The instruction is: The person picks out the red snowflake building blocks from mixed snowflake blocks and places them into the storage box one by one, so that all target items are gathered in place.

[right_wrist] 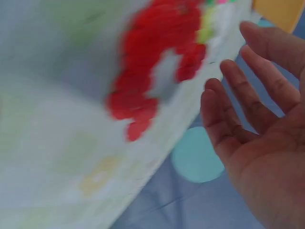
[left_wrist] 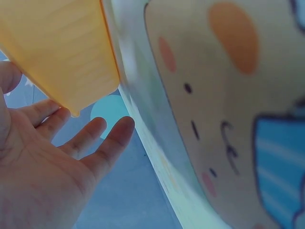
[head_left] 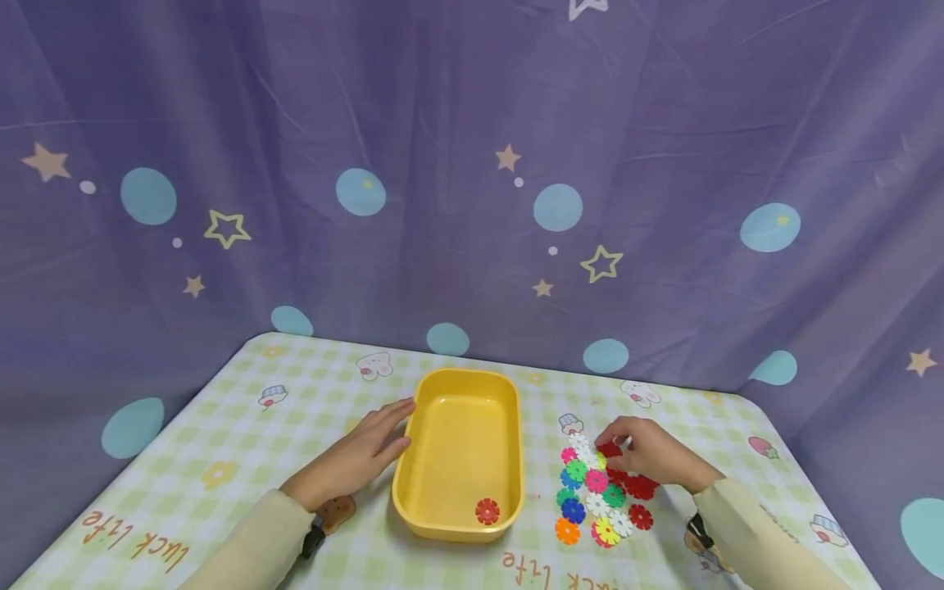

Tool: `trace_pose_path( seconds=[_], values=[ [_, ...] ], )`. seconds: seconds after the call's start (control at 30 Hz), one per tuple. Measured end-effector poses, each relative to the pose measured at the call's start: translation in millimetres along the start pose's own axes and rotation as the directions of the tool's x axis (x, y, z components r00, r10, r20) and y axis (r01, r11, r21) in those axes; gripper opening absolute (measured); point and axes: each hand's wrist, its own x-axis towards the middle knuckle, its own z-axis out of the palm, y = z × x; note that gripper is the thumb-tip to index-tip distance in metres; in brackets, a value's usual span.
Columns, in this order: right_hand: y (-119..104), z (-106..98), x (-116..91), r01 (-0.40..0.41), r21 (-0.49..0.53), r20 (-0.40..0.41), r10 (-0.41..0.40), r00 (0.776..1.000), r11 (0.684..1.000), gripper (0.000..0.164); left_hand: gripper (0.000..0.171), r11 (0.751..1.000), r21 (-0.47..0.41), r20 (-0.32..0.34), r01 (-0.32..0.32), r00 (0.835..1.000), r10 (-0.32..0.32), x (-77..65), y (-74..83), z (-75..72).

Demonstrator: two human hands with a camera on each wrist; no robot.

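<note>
A yellow tray (head_left: 460, 442) sits on checked cloth (head_left: 243, 442) before a star-printed curtain (head_left: 457, 147).

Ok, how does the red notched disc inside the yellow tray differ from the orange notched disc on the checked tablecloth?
Colour: the red notched disc is red, the orange notched disc orange.
Place: the red disc lies inside the yellow rectangular tray; the orange disc lies on the green-and-white checked tablecloth.
Neighbours: the red disc lies alone; the orange disc edges a multicoloured cluster.
Both are flat and round.
</note>
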Motion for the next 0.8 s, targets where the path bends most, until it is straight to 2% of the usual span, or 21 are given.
trace_pose_path(
  seconds=[0.13, 0.3, 0.57, 0.8],
  values=[
    [17.0, 5.6, -1.3, -0.078, 0.042, -0.036, 0.079, 0.996, 0.996, 0.029, 0.058, 1.0, 0.007, 0.007, 0.004, 1.0, -0.004, 0.6, 0.0, -0.3],
    [28.1, 12.6, 3.8, -0.088, 0.033, -0.103, 0.091, 0.99, 0.996, 0.03, 0.058, 1.0, -0.002, 0.003, 0.006, 1.0, -0.006, 0.6, -0.3, 0.4],
    [28.2, 18.1, 12.2, -0.157, 0.005, -0.138, 0.156, 0.978, 0.988, 0.025, 0.055, 1.0, -0.007, 0.004, 0.011, 1.0, -0.011, 0.1, 0.1, 1.5],
    [23.4, 18.9, 17.9, -0.229, 0.033, -0.119, 0.231, 0.966, 0.973, 0.029, 0.055, 1.0, -0.003, -0.003, 0.013, 1.0, -0.013, -0.3, -1.3, 0.9]
  ],
)
